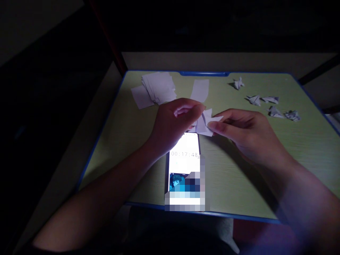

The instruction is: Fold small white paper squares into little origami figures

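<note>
Between my two hands is a folded piece of white paper, with pointed flaps sticking out at its top and right. My left hand pinches its left side, and the fingertips there are partly hidden. On the other side, my right hand grips the paper's right edge between thumb and forefinger. The paper is held above the table, just beyond the top end of a lit phone whose screen reads 00:17:48.
A stack of white paper sheets lies at the back left of the green table, which has a blue edge. One single sheet lies right of it. Several small folded paper figures sit at the back right.
</note>
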`<state>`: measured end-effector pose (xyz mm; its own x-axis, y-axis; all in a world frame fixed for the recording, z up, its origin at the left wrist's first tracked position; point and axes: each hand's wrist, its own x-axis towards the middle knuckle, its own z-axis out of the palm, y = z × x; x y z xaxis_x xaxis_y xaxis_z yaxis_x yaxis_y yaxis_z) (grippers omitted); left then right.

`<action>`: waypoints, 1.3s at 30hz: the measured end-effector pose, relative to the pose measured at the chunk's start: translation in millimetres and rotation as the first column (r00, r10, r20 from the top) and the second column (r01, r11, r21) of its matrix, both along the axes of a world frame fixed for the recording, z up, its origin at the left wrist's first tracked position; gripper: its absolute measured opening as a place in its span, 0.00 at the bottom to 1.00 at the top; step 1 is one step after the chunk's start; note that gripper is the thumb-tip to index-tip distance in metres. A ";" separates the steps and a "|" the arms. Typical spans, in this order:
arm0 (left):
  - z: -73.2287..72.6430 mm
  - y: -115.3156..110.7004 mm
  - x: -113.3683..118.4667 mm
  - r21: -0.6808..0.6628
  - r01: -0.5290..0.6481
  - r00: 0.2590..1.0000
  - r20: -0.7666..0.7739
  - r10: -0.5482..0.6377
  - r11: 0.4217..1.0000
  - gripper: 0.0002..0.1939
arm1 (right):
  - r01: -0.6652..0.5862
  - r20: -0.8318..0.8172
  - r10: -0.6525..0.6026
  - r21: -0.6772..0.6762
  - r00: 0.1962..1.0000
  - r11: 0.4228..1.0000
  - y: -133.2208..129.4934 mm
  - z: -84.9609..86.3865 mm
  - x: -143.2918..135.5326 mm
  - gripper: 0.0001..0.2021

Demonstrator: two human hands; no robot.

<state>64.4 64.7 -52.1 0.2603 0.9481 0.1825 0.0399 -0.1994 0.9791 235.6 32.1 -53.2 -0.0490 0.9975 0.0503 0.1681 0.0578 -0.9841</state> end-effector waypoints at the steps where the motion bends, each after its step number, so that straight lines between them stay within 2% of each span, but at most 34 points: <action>1: -0.1 0.2 0.1 -0.005 0.007 1.000 0.005 -0.007 1.000 0.07 | 0.002 -0.001 -0.002 0.002 1.000 1.000 0.1 -0.2 -0.3 0.06; 11: -1.4 1.0 0.4 -0.026 0.001 0.998 0.069 0.001 1.000 0.04 | 0.027 -0.045 -0.028 -0.025 0.999 0.999 2.6 1.2 -1.7 0.08; 17: -5.7 0.7 -0.1 0.090 -0.017 0.999 0.049 0.013 0.996 0.03 | -0.082 -0.129 0.071 -0.082 0.989 0.993 0.9 -0.1 -2.0 0.06; 23: -1.8 -2.3 2.0 0.161 0.013 1.000 0.000 -0.014 0.987 0.02 | -0.049 -0.106 0.039 -0.096 0.994 0.994 0.6 -1.3 -5.2 0.04; 34: -4.8 0.3 -1.4 0.029 0.086 0.996 0.017 -0.087 0.996 0.08 | -0.043 -0.180 0.027 -0.086 0.983 0.995 0.5 -3.9 -3.7 0.04; 39: 0.3 -2.9 -0.2 0.135 0.056 0.998 -0.031 -0.052 0.989 0.06 | -0.037 -0.255 0.020 -0.065 0.967 0.997 2.3 -1.5 -7.3 0.08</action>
<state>64.2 61.8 -51.8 0.3171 0.8995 0.3006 0.0516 -0.3329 0.9415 228.3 34.4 -54.7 -0.0719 0.9974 -0.0042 -0.0882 -0.0106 -0.9961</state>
